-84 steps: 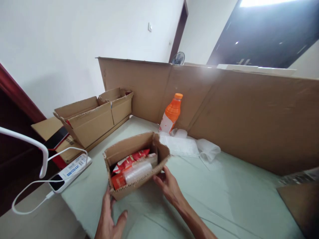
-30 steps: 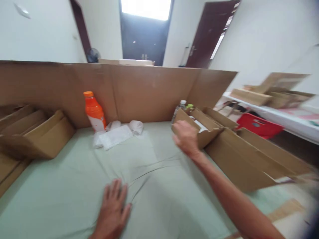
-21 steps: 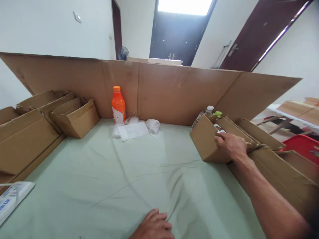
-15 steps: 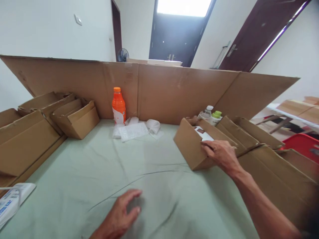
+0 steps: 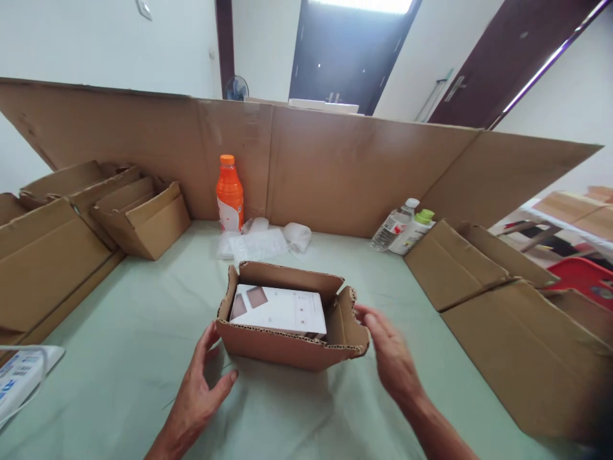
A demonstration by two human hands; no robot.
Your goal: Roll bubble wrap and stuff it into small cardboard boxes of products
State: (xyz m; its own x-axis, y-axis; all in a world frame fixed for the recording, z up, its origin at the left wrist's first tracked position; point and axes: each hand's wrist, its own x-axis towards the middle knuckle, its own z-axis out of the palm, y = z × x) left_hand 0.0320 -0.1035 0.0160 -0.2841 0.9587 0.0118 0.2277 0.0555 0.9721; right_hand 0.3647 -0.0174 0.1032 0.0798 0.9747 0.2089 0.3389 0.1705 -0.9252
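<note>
Fingers (image 5: 207, 337) of my left hand (image 5: 194, 399) are spread loosely, thumb well apart, at the near left corner of a topless cardboard box (image 5: 272, 348); from this far off I cannot tell whether they touch it. My right hand (image 5: 393, 354) blurs slightly, its fingertips at the notched right end of the box, and I cannot tell whether they grip. Between the 2 sets of fingers, the box stands upright over the green-covered table (image 5: 119, 358), and inside it I see 1 white carton (image 5: 282, 311) with brown patches.

Straight beyond my fingers lies crumpled clear wrap (image 5: 261, 244), an orange bottle (image 5: 230, 201) upright just beside it, before a cardboard panel (image 5: 364, 169). Past the right fingertips, 2 bottles lean: a clear bottle (image 5: 390, 230) and a green-capped white bottle (image 5: 410, 236). Larger cartons (image 5: 527, 358) stand right of those fingers. Left of my left fingers, I have a white cabled device (image 5: 29, 374)
</note>
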